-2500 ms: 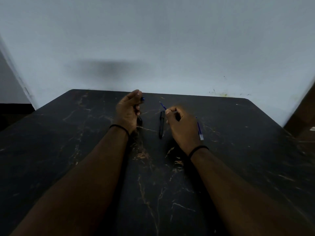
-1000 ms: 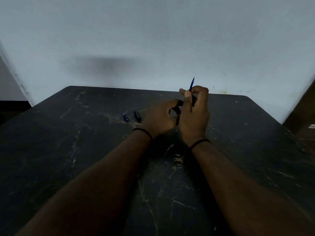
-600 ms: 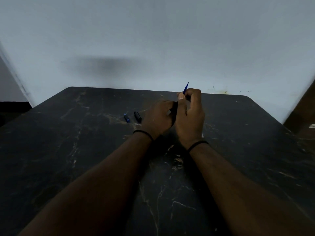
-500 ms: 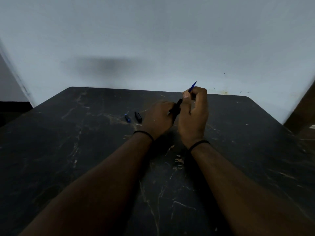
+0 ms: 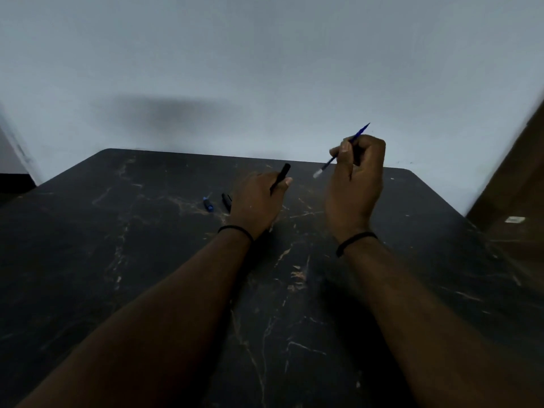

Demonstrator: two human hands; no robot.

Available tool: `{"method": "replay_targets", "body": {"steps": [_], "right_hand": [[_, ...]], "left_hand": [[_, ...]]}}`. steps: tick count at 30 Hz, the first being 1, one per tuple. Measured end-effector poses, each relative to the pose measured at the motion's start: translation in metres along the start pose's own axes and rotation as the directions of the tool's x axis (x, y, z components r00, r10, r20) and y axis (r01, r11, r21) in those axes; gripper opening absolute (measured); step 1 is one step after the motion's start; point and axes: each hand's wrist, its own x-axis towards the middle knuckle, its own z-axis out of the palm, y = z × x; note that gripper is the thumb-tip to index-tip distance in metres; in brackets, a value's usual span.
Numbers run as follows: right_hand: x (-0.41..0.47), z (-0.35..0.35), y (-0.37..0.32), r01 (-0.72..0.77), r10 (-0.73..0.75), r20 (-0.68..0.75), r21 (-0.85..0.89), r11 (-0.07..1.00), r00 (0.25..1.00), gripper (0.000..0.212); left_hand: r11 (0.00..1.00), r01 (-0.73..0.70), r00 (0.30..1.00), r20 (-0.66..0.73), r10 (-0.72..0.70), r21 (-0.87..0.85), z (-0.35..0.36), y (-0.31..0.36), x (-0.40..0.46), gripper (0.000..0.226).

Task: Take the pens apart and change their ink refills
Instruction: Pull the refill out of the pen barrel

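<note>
My left hand [image 5: 259, 201] is shut on a black pen barrel [image 5: 281, 176], whose far end sticks up past my thumb. My right hand [image 5: 354, 175] is raised to the right of it and pinches a thin blue ink refill [image 5: 360, 132]; the refill's pale end points down-left toward the barrel with a gap between them. On the dark marble table [image 5: 147, 260], left of my left hand, lie a small blue pen piece [image 5: 207, 204] and a small black pen piece [image 5: 226, 200], side by side.
A pale wall [image 5: 265, 69] rises right behind the table's far edge. A brown wooden surface [image 5: 512, 201] stands beyond the table's right corner. Both forearms stretch across the near half of the table.
My hands were together with the refill in the barrel. They have now parted, the right hand drawing the blue refill out and up to the right while the left keeps the barrel.
</note>
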Motion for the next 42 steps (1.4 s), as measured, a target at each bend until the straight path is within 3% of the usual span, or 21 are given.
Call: {"method": "replay_targets", "body": {"steps": [5,11,14,19,28,42], "right_hand": [[0.016,-0.042,0.028,-0.013,0.031,0.058,-0.293,0.956,0.998,0.010],[0.016,-0.065,0.050,-0.108,0.172,0.152,-0.360,0.927,0.973,0.010],[0.011,-0.068,0.062,-0.141,0.306,0.273,-0.491,0.859,0.912,0.015],[0.010,-0.070,0.070,-0.072,0.451,0.431,-0.656,0.751,0.781,0.015],[0.013,-0.070,0.067,0.121,0.533,0.561,-0.752,0.648,0.634,0.037],[0.007,-0.064,0.041,0.227,0.530,0.507,-0.832,0.506,0.680,0.032]], "left_hand": [[1.000,0.009,1.000,0.016,-0.009,0.003,0.001,0.002,0.002,0.040],[0.999,-0.003,1.000,-0.014,0.003,-0.034,0.001,0.002,0.001,0.040],[0.999,-0.007,1.000,-0.017,0.006,-0.044,0.001,0.001,0.001,0.038],[0.998,0.005,1.000,-0.016,-0.006,-0.063,0.000,0.001,0.000,0.038],[0.998,0.002,1.000,-0.014,-0.003,-0.061,-0.002,0.001,-0.001,0.038],[0.998,0.001,1.000,-0.004,-0.002,-0.070,-0.005,0.002,-0.001,0.040]]}}
